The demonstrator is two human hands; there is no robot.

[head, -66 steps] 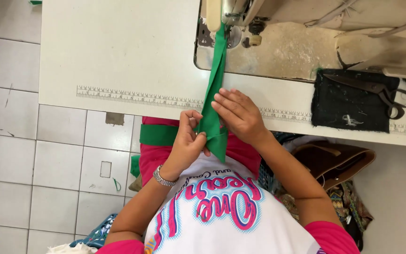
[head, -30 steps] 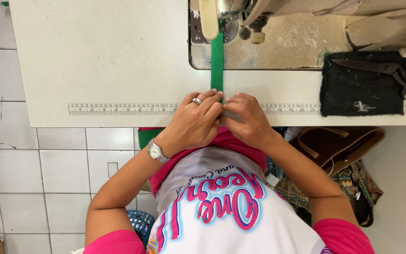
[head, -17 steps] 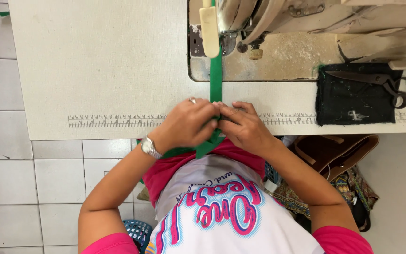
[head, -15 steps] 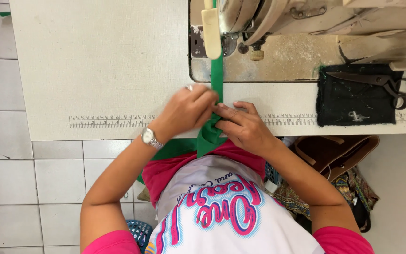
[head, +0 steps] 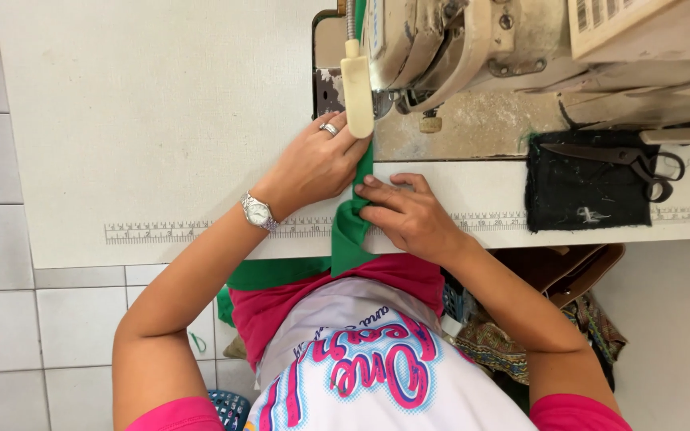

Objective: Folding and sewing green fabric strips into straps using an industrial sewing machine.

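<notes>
head view, one entry: narrow green fabric strip (head: 350, 227), lying over the front edge of the white sewing table (head: 161, 120), its upper end running under the head of the worn cream sewing machine (head: 473, 48), its lower end hanging into my lap. my left hand (head: 317, 164) lies flat beside it, fingers together and pressing its left edge by the foot. my right hand (head: 409, 215) is pinched on the fold, fingertips closed on cloth. to feed well, i judge: keep both edges level, strip straight, fingertips clear of the needle. nearby: black scissors (head: 624, 156) on a black cloth pad (head: 580, 195).
</notes>
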